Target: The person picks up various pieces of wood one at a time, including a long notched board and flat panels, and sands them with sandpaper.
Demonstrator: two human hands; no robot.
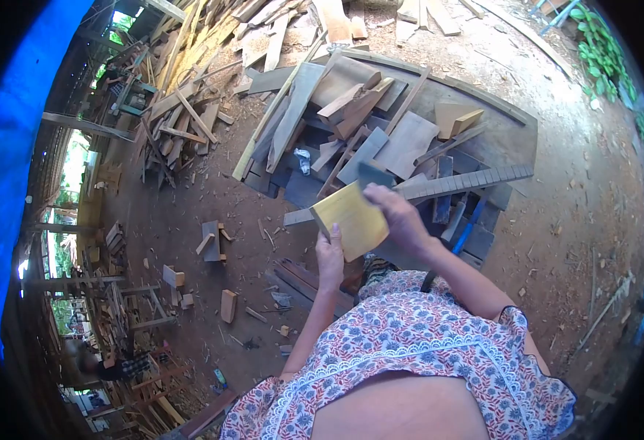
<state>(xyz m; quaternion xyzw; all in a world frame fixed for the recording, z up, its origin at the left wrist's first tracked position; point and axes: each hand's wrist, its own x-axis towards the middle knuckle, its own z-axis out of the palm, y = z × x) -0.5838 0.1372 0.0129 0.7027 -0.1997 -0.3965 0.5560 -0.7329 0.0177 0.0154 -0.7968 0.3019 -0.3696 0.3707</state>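
Note:
My left hand (pixel 329 260) grips the lower edge of a flat yellow wooden piece (pixel 348 218), holding it up in front of me. My right hand (pixel 399 216) rests on the piece's right side and holds a small dark block (pixel 374 174) against its top edge. Just behind the hands lies a long fretted guitar neck (pixel 469 180), running right over the scrap pile.
A heap of wooden boards and offcuts (pixel 351 117) covers a curved plank platform ahead. More planks (pixel 183 110) are stacked at the upper left. Small wood blocks (pixel 227 304) lie scattered on the dirt floor. A blue tarp (pixel 14 132) hangs at the left. A blurred person (pixel 87 359) sits at the far lower left.

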